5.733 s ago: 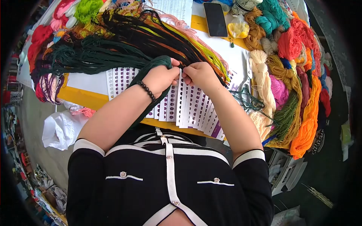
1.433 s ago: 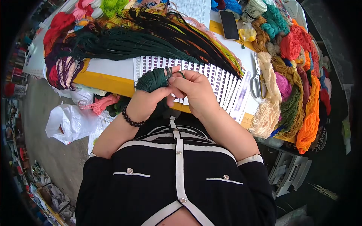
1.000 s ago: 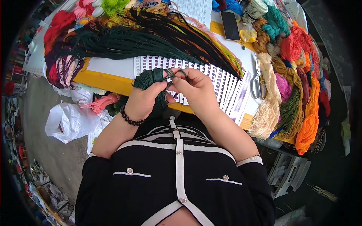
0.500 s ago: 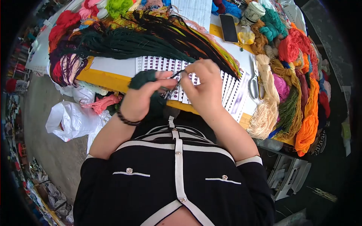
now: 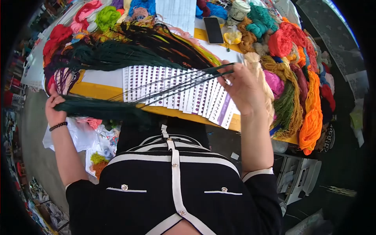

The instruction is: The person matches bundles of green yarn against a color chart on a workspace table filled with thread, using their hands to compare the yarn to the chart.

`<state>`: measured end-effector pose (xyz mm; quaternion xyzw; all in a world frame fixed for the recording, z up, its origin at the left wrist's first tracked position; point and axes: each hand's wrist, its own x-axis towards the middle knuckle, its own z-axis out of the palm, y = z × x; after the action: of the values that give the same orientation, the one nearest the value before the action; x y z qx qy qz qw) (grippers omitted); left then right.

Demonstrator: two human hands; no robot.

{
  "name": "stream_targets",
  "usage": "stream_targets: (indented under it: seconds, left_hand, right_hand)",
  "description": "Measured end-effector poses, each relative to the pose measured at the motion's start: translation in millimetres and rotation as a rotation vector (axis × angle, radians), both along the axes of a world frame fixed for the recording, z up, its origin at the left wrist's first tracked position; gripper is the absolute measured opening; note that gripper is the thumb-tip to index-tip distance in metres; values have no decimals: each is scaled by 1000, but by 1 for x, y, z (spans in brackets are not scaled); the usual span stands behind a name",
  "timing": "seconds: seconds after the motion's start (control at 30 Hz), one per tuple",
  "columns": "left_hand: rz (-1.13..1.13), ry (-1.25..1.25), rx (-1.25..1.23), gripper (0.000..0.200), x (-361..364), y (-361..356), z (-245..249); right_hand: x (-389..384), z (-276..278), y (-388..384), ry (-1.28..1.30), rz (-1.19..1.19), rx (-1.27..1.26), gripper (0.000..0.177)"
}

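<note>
My left hand (image 5: 56, 107) is closed round one end of a dark green yarn bundle (image 5: 100, 107) at the left. Several thin strands run from that bundle up to my right hand (image 5: 241, 84), whose fingers pinch them at the right. The strands are stretched over white cards with rows of purple dots (image 5: 156, 84), which lie fanned along the table's front. Behind them, a long dark green skein (image 5: 113, 55) lies beside black, yellow and orange yarn (image 5: 168, 43).
The yellow table edge (image 5: 96, 91) runs below the cards. Around the back are a phone (image 5: 213, 30), a lidded jar (image 5: 238, 12) and coloured yarn piles. Orange yarn (image 5: 310, 117) hangs at the right edge. A white plastic bag (image 5: 74, 135) is below left.
My hands have moved far apart, left and right, from close together at the middle. The green yarn between them is now drawn out long. The view has shifted slightly.
</note>
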<state>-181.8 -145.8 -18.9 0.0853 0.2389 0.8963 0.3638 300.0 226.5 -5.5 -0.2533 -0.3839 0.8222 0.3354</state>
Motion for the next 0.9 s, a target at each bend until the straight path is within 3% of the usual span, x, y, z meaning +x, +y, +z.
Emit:
stream_targets:
  seconds: [0.13,0.2,0.3,0.4,0.43,0.5,0.53,0.63,0.7,0.83,0.9]
  left_hand:
    - [20,28,11,51,48,20,37]
    - [-148,87,15,57,84,43,48]
    - [-583,66,166,55,130,83,35]
    - [-669,164,-24,47,172,124,3]
    - [-654,232,-198,48,201,143,14]
    - [-798,392,-280,49,228,174,15]
    - [-867,502,-312,50,239,186,18]
    - [-806,695,-513,33,265,198,17]
    - [-837,649,-509,25,262,201,15]
    - [-767,681,-510,20,255,197,15]
    - [-717,673,-459,20,253,195,13]
  right_hand:
    - [-8,-4,-10,78,120,-95,10]
    - [-15,-4,-15,120,170,-107,10]
    - [-28,3,-27,119,198,-131,11]
    - [-37,6,-35,168,389,-151,8]
    - [-40,5,-37,96,424,-56,6]
    - [-44,19,-51,-231,446,253,4]
    - [-49,16,-59,-242,403,452,3]
    - [-50,27,-70,-374,346,644,3]
    - [-48,22,-65,-467,362,672,5]
    - [-52,12,-64,-403,276,640,19]
    - [-56,4,-63,-404,148,1283,20]
